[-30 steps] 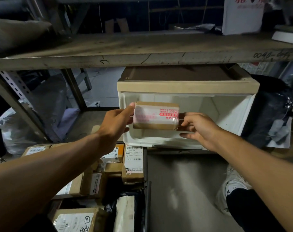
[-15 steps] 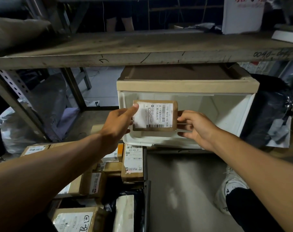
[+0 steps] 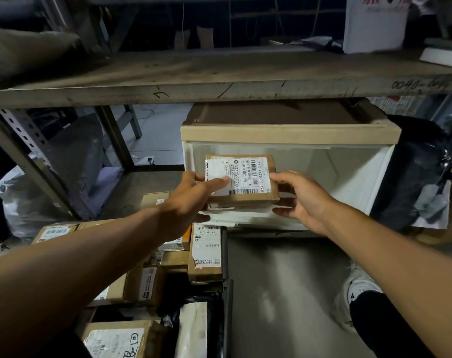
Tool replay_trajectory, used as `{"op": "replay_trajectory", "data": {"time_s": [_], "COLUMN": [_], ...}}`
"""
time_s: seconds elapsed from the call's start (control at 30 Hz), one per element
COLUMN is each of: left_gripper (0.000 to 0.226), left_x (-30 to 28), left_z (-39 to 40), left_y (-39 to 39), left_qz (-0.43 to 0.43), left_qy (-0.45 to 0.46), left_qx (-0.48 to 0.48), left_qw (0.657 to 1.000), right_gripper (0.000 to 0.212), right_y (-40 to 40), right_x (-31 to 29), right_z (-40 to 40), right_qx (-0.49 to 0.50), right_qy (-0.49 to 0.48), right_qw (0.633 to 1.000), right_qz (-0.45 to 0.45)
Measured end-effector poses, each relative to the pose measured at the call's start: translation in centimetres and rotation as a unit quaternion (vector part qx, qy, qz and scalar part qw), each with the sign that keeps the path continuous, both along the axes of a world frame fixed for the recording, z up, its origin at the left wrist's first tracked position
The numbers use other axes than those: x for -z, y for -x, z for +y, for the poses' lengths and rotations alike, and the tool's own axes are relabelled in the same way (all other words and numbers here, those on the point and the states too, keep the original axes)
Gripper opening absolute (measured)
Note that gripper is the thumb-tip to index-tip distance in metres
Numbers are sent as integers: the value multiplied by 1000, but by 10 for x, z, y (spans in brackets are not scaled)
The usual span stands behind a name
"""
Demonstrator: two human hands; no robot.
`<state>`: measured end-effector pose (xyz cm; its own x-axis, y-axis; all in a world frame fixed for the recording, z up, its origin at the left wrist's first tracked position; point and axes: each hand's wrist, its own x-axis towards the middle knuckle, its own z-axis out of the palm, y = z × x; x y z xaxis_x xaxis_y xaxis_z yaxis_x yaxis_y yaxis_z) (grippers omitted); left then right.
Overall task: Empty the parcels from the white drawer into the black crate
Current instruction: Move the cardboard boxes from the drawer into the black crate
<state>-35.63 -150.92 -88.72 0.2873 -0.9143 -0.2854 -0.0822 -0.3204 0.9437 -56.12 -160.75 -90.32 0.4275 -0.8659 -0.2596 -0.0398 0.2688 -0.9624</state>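
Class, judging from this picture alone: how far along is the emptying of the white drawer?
Done: the black crate already holds several parcels. In hand: left hand and right hand hold one brown parcel before the white drawer, whose visible interior looks bare. Left: dropping this parcel into the crate.

worn wooden shelf overhead; white box on it; white shoe lower right

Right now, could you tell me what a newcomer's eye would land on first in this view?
First, the brown parcel at centre, white shipping label up, held between the left hand and right hand in front of the white drawer. Next, the black crate at lower left, already piled with labelled parcels.
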Motion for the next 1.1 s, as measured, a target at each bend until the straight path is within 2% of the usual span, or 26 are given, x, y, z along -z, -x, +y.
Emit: {"op": "replay_trajectory", "data": {"time_s": [0.1, 0.17, 0.33, 0.47, 0.6, 0.67, 0.77, 0.83, 1.0, 1.1], "left_gripper": [43, 39, 35, 46, 37, 51, 47, 45, 46, 51], "left_x": [-1, -3, -6, -7, -7, -5, -4, -5, 0, 0], "left_z": [0, -1, -1, -1, 1, 1, 0, 2, 2, 6], "left_y": [2, 1, -3, -6, 0, 0, -3, -2, 4, 6], "left_qz": [2, 17, 44, 99, 92, 105, 107, 92, 83, 62], "left_qy": [6, 13, 42, 84, 72, 44, 33, 15, -22, -55], "left_qx": [10, 11, 4, -46, 23, 54, 100, 134, 155, 194], "left_qw": [1000, 1000, 998, 991, 993, 992, 989, 987, 984, 978], "right_gripper": [40, 46, 28, 26, 38, 47, 57, 53, 40, 43], "right_y": [-1, -2, -6, -9, -10, -7, -3, -5, -13, -13], "right_x": [2, 3, -3, -7, -9, -7, -5, -5, -2, -5], "right_z": [1, 1, 6, 10, 12, 12, 12, 13, 9, 8], "right_qx": [-19, -25, -47, -58, -63, -89, -139, -144, -64, -44], "right_qy": [-6, -21, -86, -122, -125, -126, -125, -115, -57, -80], "right_qw": [1000, 999, 995, 989, 988, 987, 982, 983, 996, 995], "right_qz": [20, 17, -35, -63, -63, -41, -13, -8, -27, -38]}}
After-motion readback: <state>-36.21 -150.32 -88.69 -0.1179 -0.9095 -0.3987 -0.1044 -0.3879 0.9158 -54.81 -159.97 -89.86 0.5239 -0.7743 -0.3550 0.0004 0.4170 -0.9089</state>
